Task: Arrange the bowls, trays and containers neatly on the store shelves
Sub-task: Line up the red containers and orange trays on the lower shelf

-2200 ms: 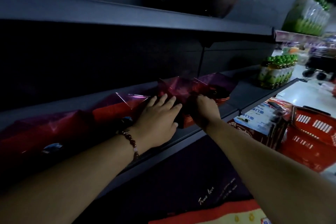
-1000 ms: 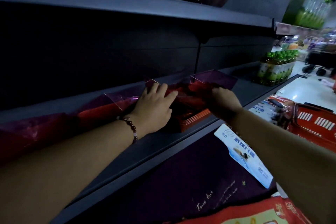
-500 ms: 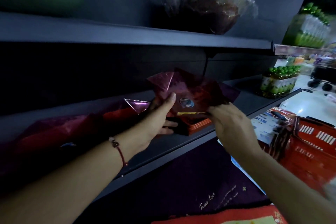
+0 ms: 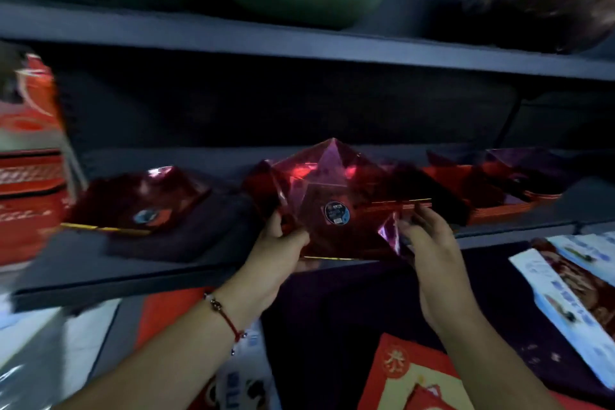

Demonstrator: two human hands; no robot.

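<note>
left hand point(image 4: 278, 245), right hand point(image 4: 429, 243), gripping tray point(image 4: 332, 196) (red)

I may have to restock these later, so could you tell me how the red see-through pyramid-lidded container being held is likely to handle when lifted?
The red container looks like thin clear plastic, so probably light and rather brittle. Its glossy facets may be slippery; the left hand and right hand grip opposite lower edges. The wide flat base suggests it will sit steadily on the shelf.

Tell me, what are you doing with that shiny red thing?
A person is tidying a store shelf. The left hand and right hand hold a see-through red tray by its sides, at the shelf's front edge. More red trays sit on the shelf on both sides.
</note>
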